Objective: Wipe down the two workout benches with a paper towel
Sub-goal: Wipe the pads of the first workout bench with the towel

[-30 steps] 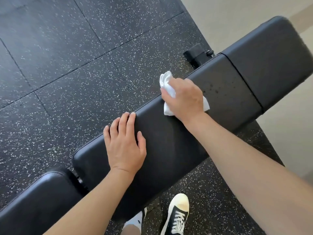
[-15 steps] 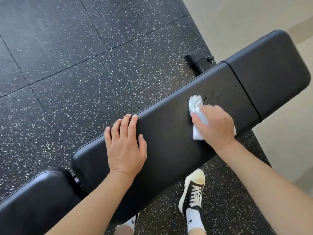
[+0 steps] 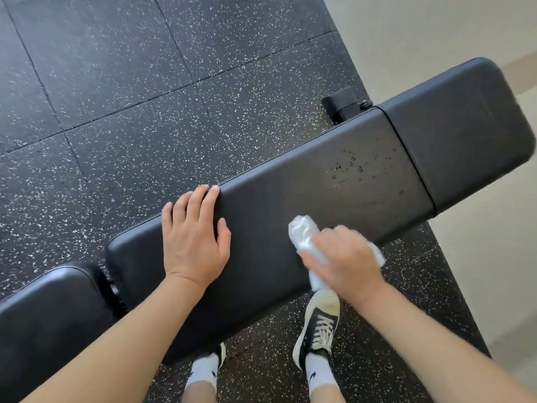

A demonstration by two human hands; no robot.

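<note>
Paper towel (image 3: 302, 237), gripped in curled right hand (image 3: 345, 263), presses bench (image 3: 290, 205) near edge; left hand (image 3: 193, 237) rests flat, fingers together; droplets (image 3: 348, 167) beyond.

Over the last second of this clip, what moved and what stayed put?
The right hand, gripping the paper towel, swept from the long bench pad's far edge across to its near edge. The droplets near the pad's right end are unwiped. The left hand stayed flat on the pad, fingers at the far edge.
</note>
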